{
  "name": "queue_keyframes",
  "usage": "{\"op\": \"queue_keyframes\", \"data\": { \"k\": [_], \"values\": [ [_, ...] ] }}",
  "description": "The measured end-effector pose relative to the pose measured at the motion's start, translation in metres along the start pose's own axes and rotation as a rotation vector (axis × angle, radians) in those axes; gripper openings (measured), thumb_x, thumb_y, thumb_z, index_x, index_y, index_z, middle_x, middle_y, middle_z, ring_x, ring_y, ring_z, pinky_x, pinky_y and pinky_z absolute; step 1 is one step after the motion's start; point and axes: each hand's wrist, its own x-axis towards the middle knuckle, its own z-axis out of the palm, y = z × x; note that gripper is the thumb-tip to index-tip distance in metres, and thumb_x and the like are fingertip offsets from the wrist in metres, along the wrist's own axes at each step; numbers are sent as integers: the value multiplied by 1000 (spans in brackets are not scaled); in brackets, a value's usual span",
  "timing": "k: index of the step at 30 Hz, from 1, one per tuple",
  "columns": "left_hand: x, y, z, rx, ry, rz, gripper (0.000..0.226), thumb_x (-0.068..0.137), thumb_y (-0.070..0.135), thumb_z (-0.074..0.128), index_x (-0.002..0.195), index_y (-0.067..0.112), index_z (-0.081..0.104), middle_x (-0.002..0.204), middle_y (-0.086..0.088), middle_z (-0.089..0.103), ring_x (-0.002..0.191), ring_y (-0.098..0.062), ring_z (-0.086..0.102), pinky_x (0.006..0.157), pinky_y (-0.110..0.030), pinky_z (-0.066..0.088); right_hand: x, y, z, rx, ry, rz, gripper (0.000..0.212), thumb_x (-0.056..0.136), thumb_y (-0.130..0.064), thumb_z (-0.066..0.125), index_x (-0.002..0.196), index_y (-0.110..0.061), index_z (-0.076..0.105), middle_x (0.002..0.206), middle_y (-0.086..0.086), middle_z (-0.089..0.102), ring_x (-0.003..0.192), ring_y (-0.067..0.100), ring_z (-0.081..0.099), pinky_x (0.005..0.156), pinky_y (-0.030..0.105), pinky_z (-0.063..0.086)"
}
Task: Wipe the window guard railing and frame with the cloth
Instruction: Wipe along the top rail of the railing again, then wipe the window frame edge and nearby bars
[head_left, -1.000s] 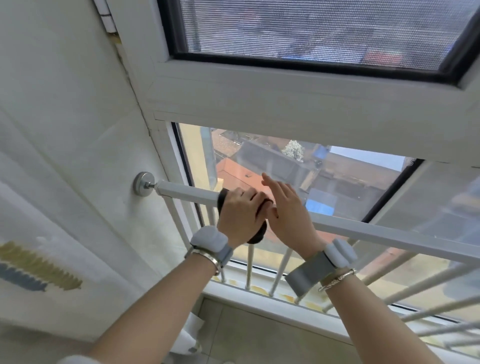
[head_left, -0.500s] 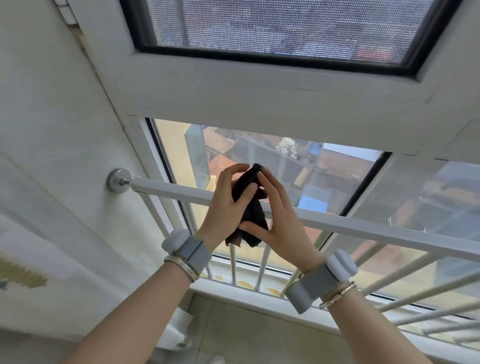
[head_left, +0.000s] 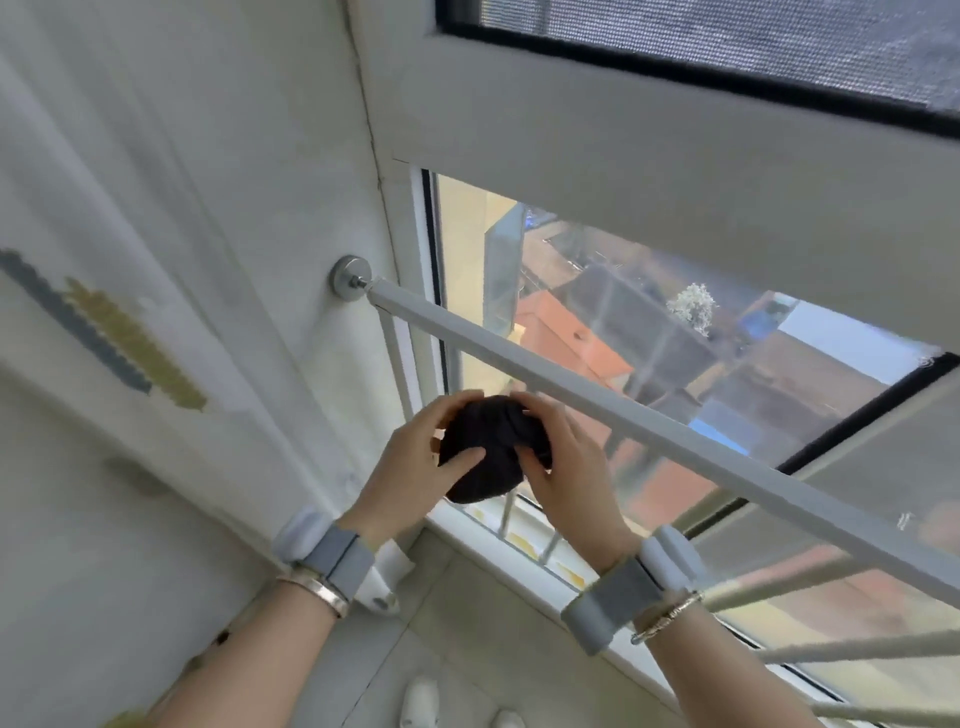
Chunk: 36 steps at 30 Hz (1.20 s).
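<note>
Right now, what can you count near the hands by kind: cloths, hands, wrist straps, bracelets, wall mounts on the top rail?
Black cloth: 1, bunched between both hands
Hands: 2, left hand and right hand
Grey wrist straps: 2, left, right
Bracelets: 2, left, right
Round wall mount of the top rail: 1
Total: 8
</note>
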Motion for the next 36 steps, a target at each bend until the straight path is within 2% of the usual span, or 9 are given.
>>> {"op": "queue_keyframes", "data": {
  "k": [8, 13, 17, 19, 22, 25, 31, 33, 36],
  "values": [
    [16, -68, -40, 188, 404, -201, 27, 90, 24, 57, 115, 19, 49, 108, 5, 58, 100, -12, 54, 83, -26, 43, 1, 19, 60, -142, -143, 21, 43, 88, -11, 62, 129, -15, 50, 123, 0, 55, 108, 19, 54, 82, 19, 39],
    [57, -111, -51, 286, 524, -179, 28, 88, 26, 55, 110, 8, 52, 106, -8, 59, 101, -26, 54, 87, -44, 46, 23, 28, 105, -137, -72, 131, 44, 90, -12, 58, 132, -7, 47, 126, 9, 54, 113, 26, 53, 94, 34, 44],
    [96, -128, -51, 202, 542, -73, 37, 87, 29, 44, 116, 9, 52, 110, -10, 58, 105, -26, 53, 93, -43, 44, 45, 37, 133, -153, 41, 201, 52, 92, -23, 51, 139, -5, 38, 135, 11, 47, 118, 28, 49, 95, 40, 45],
    [112, -132, -44, 148, 552, -35, 42, 93, 18, 43, 134, 8, 39, 132, -12, 47, 123, -25, 42, 107, -27, 30, 53, 42, 146, -164, 53, 221, 59, 94, -40, 36, 142, -6, 32, 136, 11, 46, 119, 28, 47, 97, 42, 43],
    [124, -139, -32, 42, 521, -12, 55, 95, 21, 40, 145, 12, 18, 147, -6, 32, 133, -17, 34, 102, -14, 23, 59, 52, 164, -129, 64, 242, 66, 92, -49, 18, 134, -4, 41, 104, 3, 55, 97, 26, 52, 87, 41, 43],
    [135, -160, -26, 86, 544, 43, 62, 89, 30, 40, 144, 15, 16, 142, -6, 39, 124, -21, 46, 94, -17, 33, 59, 68, 178, -108, 173, 228, 58, 95, -41, 18, 125, -2, 48, 84, -1, 49, 79, 24, 47, 74, 37, 41],
    [124, -198, -6, 135, 476, -65, 59, 92, 13, 50, 142, 8, 20, 132, -5, 47, 120, -25, 49, 92, -20, 35, 49, 81, 187, -60, 132, 218, 57, 94, -39, 22, 128, 0, 47, 91, 3, 55, 88, 22, 48, 77, 38, 42],
    [119, -198, -12, 145, 438, -123, 58, 91, 14, 51, 141, 10, 22, 120, -4, 55, 111, -25, 55, 81, -19, 38, 49, 84, 186, -87, 114, 198, 57, 95, -39, 21, 128, -2, 48, 91, 0, 55, 88, 19, 48, 78, 36, 41],
    [125, -169, -26, 114, 493, 8, 57, 90, 16, 53, 139, 12, 25, 112, 2, 53, 101, -18, 56, 71, -9, 39, 52, 87, 185, -95, 122, 187, 56, 96, -40, 20, 125, -3, 49, 87, -6, 49, 84, 17, 47, 76, 33, 40]
  ]
}}
